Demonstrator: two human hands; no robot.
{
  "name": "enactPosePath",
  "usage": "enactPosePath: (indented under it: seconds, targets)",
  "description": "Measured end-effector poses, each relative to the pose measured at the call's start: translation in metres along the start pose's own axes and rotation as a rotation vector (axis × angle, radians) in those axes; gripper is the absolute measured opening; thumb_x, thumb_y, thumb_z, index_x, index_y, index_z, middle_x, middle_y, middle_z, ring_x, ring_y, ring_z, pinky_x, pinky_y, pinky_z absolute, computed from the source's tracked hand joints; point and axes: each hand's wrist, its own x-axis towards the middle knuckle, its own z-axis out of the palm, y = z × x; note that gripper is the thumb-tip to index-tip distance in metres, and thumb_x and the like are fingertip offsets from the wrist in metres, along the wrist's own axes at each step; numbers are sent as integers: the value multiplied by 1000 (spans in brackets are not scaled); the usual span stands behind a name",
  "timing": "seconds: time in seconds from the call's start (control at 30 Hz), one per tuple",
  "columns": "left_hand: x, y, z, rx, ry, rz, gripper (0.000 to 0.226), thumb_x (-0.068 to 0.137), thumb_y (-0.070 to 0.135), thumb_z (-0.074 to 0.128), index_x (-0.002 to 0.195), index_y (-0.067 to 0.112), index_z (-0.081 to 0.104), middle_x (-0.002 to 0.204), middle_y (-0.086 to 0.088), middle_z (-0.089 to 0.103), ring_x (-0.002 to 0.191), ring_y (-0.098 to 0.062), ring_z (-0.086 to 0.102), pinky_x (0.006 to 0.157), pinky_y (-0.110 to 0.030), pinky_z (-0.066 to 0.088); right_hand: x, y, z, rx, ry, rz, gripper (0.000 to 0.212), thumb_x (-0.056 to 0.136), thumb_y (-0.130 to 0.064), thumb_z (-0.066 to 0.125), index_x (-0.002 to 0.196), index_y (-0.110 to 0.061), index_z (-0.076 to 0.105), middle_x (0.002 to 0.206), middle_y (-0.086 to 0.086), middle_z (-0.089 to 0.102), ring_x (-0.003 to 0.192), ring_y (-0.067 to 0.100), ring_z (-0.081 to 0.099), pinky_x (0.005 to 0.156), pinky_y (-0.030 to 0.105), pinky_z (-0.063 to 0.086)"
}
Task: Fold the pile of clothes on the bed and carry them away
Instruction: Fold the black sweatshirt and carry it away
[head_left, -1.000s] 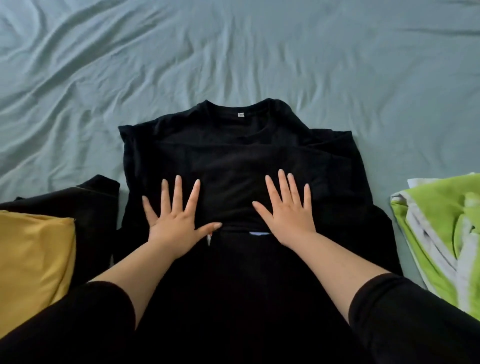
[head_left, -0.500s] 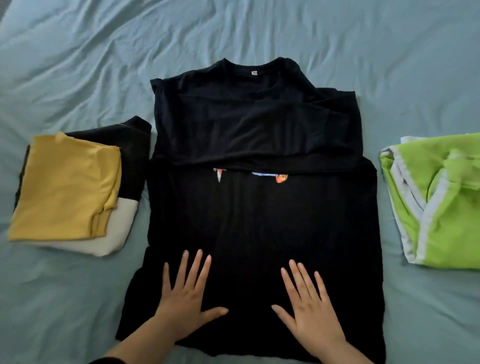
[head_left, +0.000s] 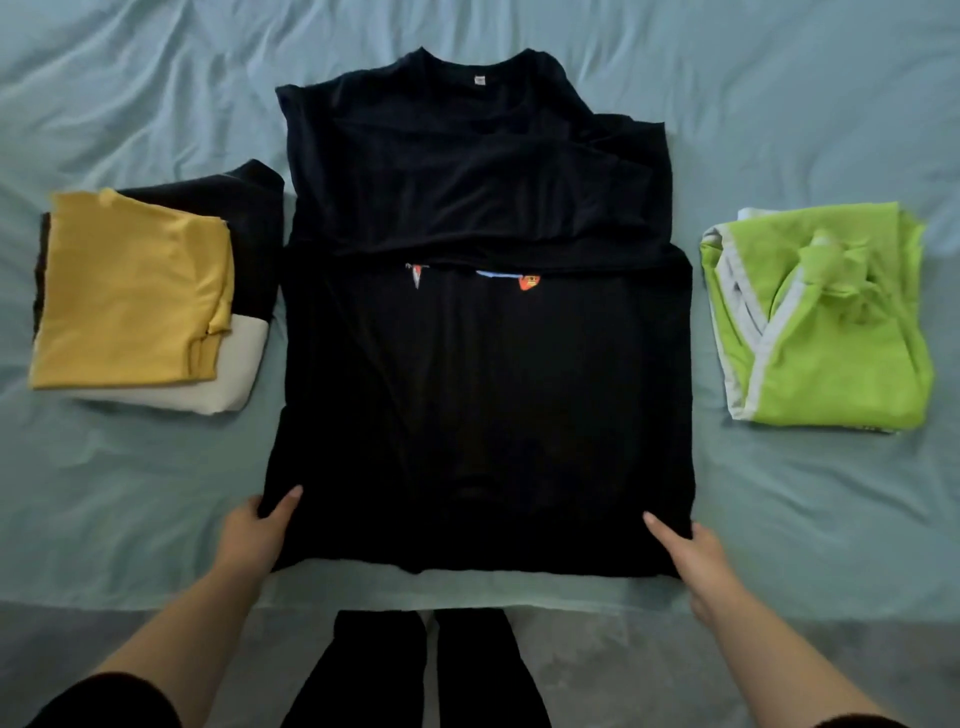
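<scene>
A large black cotton T-shirt (head_left: 483, 389) is lying flat in the middle of the bed, neck pointing away from the person, with its sleeves and upper part lying folded across the chest. A small white neck label (head_left: 479, 79) is showing at the collar, and slivers of a coloured print (head_left: 530, 282) are peeking out just under the folded edge. The left hand (head_left: 257, 535) is pinching the shirt's near left corner, thumb on top and fingers tucked beneath the cloth. The right hand (head_left: 685, 551) is gripping the near right corner in the same way.

To the left, just beside the shirt, a folded mustard-yellow garment (head_left: 130, 296) is resting on a folded black-and-white garment (head_left: 228, 384). To the right, a little apart, a loosely folded lime-green garment with pale trim (head_left: 841, 353) is lying. A wrinkled pale blue-green bed sheet (head_left: 130, 493) is carrying everything. Black-clad legs (head_left: 415, 670) are standing at the bed's near edge.
</scene>
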Motion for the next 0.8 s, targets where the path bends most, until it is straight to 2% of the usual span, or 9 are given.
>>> enactPosePath:
  seconds: [0.13, 0.3, 0.37, 0.43, 0.5, 0.6, 0.67, 0.73, 0.8]
  targets:
    - [2, -19, -21, 4, 26, 76, 32, 97, 20, 55, 114, -6, 62, 108, -24, 65, 103, -38, 61, 88, -45, 46, -2, 10, -21, -28, -18, -24, 40, 92, -26, 62, 125, -3, 59, 116, 13, 65, 109, 31, 61, 102, 49, 45]
    - [6, -50, -44, 105, 50, 160, 17, 97, 16, 55, 97, 1, 63, 90, -24, 67, 76, -30, 59, 66, -41, 42, -8, 15, -47, -142, 37, -132, 21, 93, -31, 59, 100, -12, 64, 99, 12, 69, 95, 30, 65, 87, 45, 52]
    - [10, -55, -41, 142, 41, 156, 16, 96, 16, 56, 89, 3, 61, 81, -20, 65, 72, -30, 58, 61, -40, 39, -6, 18, -41, -137, 49, -108, 18, 94, -27, 59, 98, -10, 62, 100, 16, 68, 95, 33, 64, 86, 49, 52]
    - [12, -55, -33, 99, 33, 83, 22, 96, 17, 57, 93, -4, 61, 73, -14, 60, 71, -32, 58, 58, -38, 40, -4, 21, -31, -100, 91, -55, 20, 94, -25, 59, 101, -6, 61, 106, 21, 66, 98, 37, 63, 90, 55, 50]
    - [11, -52, -21, -110, 35, -74, 33, 94, 22, 61, 106, -8, 60, 77, -12, 59, 70, -27, 56, 60, -37, 43, -4, 26, -19, 153, 98, 50, 29, 92, -22, 62, 115, -3, 60, 115, 18, 64, 106, 34, 61, 95, 52, 49]
    - [-8, -46, -2, -697, 0, -423, 52, 90, 43, 61, 129, 10, 52, 118, -9, 58, 110, -26, 57, 92, -44, 48, -19, 38, 1, 720, -31, 279, 41, 89, -26, 65, 127, -13, 55, 120, 6, 64, 106, 20, 61, 93, 35, 48]
    - [-25, -47, 11, -938, -53, -557, 62, 88, 56, 54, 139, 21, 45, 137, -1, 51, 130, -18, 46, 109, -35, 37, -32, 41, 18, 849, -96, 366, 41, 82, -36, 69, 118, -18, 60, 114, 2, 67, 102, 15, 62, 90, 29, 45]
    - [-37, -53, 24, -1096, -118, -612, 66, 85, 61, 53, 139, 23, 46, 139, 2, 51, 133, -13, 44, 113, -30, 32, -39, 41, 33, 907, -129, 380, 43, 75, -40, 72, 111, -18, 63, 109, 3, 71, 102, 15, 64, 88, 30, 47]
    - [-41, -58, 35, -1150, -178, -639, 53, 86, 51, 59, 130, 20, 54, 134, 2, 56, 129, -12, 48, 111, -29, 36, -42, 36, 43, 950, -139, 398, 40, 78, -36, 72, 111, -15, 64, 107, 6, 72, 104, 17, 65, 84, 32, 49]
